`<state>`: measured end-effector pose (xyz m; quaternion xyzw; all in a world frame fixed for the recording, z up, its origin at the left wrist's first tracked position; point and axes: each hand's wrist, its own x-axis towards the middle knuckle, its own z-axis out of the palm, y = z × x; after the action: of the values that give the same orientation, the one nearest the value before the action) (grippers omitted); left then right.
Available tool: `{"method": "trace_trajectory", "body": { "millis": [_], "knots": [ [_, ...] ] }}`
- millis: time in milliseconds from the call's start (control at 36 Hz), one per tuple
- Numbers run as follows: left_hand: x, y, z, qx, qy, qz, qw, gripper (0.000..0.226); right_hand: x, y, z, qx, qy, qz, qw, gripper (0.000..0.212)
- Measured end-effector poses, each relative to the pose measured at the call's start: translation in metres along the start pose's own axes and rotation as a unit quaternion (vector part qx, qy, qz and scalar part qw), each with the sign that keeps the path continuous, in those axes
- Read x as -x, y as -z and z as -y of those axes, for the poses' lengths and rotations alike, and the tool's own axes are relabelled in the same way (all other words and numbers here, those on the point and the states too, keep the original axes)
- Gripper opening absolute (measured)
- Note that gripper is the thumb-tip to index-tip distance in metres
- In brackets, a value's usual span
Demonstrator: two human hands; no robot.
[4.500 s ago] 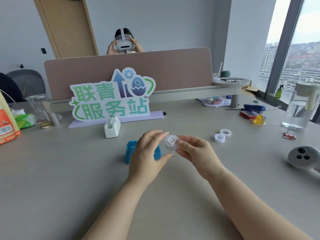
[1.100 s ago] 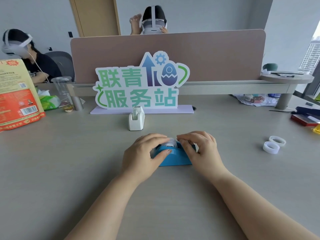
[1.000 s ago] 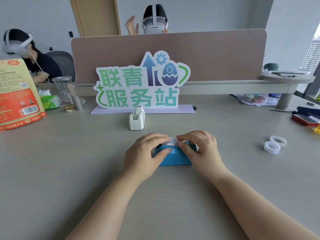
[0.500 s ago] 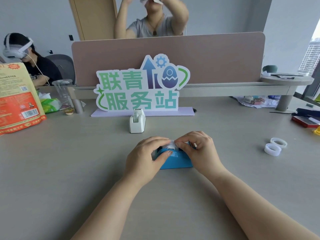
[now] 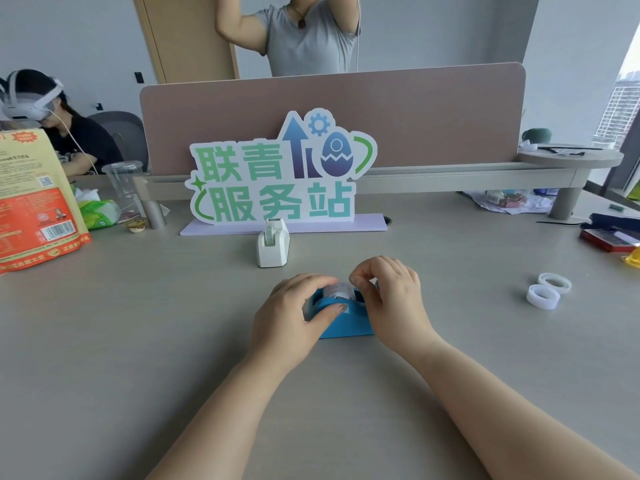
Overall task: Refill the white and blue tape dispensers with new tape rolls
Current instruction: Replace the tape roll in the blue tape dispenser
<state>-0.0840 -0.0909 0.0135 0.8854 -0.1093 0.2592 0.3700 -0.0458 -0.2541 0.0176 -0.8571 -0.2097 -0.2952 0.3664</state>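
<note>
Centrally on the desk (image 5: 138,341), we are gripping the blue dispenser (image 5: 346,323) with our left hand (image 5: 287,317); the white dispenser (image 5: 272,245) is standing apart behind it; our right hand (image 5: 391,303) is pinching the tape roll (image 5: 337,291) sitting in the blue one.

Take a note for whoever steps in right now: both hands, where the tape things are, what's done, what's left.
Left hand grips the blue dispenser on the desk. Right hand pinches at the tape roll seated in it.
White dispenser stands behind, by the sign; two loose tape rings lie to the right.
Done: roll in blue dispenser. Left: likely finish threading its tape, then check the white one.
</note>
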Motion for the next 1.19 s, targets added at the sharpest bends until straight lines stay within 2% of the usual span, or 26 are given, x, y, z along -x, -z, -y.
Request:
{"method": "trace_trajectory", "body": {
  "millis": [250,472,889,1028,1194],
  "knots": [
    [0.0,0.0,-0.003,-0.011,-0.018,-0.008,1.0,0.031,-0.004,0.01,0.005,-0.018,-0.058,0.033,0.998,0.029],
    [-0.001,0.0,-0.003,-0.006,-0.02,-0.004,1.0,0.029,-0.005,0.022,0.01,-0.048,-0.081,0.055,0.994,0.016],
    [-0.001,0.001,-0.003,-0.004,-0.019,-0.003,1.0,0.03,-0.001,0.029,0.011,-0.099,-0.117,0.058,0.987,0.013],
    [-0.001,0.001,-0.005,-0.005,-0.019,-0.004,1.0,0.031,-0.003,0.03,0.013,-0.13,-0.149,0.062,0.978,0.021],
    [0.0,0.001,-0.006,-0.007,-0.018,-0.005,1.0,0.031,-0.004,0.028,0.016,-0.133,-0.144,0.063,0.979,0.006]
  ]
}}
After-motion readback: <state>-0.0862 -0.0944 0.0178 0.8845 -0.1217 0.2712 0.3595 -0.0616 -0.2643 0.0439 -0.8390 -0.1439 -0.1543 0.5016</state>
